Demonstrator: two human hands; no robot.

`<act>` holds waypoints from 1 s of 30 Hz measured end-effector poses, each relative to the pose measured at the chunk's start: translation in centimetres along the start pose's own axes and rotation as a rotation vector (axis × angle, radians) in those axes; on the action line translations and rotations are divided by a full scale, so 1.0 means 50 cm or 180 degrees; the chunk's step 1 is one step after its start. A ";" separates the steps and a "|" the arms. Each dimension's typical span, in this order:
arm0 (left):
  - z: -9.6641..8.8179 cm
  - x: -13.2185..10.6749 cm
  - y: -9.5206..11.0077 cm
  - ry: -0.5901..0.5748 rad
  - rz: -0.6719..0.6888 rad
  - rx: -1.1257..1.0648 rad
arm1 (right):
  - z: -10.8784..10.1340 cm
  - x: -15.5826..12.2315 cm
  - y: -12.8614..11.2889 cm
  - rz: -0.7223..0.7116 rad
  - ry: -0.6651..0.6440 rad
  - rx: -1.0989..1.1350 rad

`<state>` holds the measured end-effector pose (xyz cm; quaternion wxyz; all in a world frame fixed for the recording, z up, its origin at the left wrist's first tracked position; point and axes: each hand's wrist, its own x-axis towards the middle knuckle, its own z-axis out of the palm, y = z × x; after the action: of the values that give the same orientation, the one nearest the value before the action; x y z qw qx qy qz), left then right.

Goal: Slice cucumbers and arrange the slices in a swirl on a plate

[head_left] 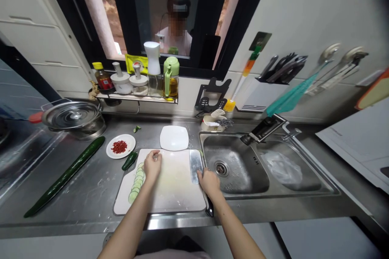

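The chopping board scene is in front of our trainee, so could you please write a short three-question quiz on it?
1. True or false: the cucumber slices lie along the left part of the chopping board.
2. What colour are the chopped pieces on the round plate? A) green B) red C) white
3. Of the two hands, which is nearer the knife?

Key: 1. True. 2. B. 3. The right hand.

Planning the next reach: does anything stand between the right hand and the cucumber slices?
Yes: the knife at the right hand, then, across the cutting board, the left hand and left forearm, close beside the cucumber slices.
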<state>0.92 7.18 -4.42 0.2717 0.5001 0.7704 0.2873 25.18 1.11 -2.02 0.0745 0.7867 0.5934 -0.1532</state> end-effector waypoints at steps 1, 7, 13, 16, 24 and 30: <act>0.001 0.019 0.012 0.0061 -0.0095 0.0004 | -0.001 0.002 0.002 -0.0025 -0.0009 -0.0038; 0.003 0.127 0.052 -0.0068 -0.0089 0.0482 | -0.039 0.032 0.004 0.0067 0.0052 -0.0098; 0.027 0.174 0.040 -0.0269 -0.0042 0.0877 | -0.110 0.137 -0.055 -0.0138 0.0408 0.0141; 0.038 0.186 0.040 -0.0356 -0.0024 0.1039 | -0.124 0.205 -0.097 -0.0188 0.0392 0.0208; 0.050 0.220 0.042 -0.0526 -0.0072 0.1063 | -0.099 0.316 -0.158 0.0019 -0.0018 0.0735; 0.049 0.235 0.043 -0.0618 -0.0227 0.0794 | -0.081 0.346 -0.177 0.0209 -0.0128 0.0981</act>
<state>-0.18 19.21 -6.14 0.2907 0.5278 0.7874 0.1299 21.64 20.58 -3.31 -0.0302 0.8045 0.5352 -0.2557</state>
